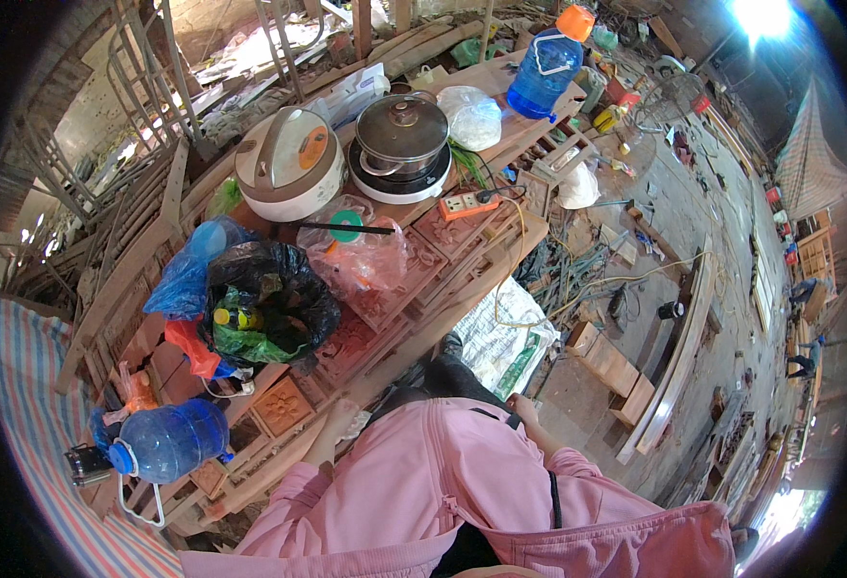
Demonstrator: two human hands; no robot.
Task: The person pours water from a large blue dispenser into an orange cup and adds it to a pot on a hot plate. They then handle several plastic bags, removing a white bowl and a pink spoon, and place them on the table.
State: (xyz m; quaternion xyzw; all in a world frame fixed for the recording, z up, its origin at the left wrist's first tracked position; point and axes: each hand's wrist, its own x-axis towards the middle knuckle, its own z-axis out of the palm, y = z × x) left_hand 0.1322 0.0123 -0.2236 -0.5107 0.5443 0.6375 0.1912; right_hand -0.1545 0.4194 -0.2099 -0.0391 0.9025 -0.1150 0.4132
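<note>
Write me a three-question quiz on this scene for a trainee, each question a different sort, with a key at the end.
1. True or false: the lidded pot sits directly on top of the rice cooker.

2. Which of the person's hands is nearer the blue water jug lying on its side?
A) the left hand
B) the right hand

3. Fill in the blank: the upright blue jug at the table's far end is topped in the colour ____.

Key:
1. False; it rests on a round, white-rimmed base beside the cooker.
2. A
3. orange
</note>
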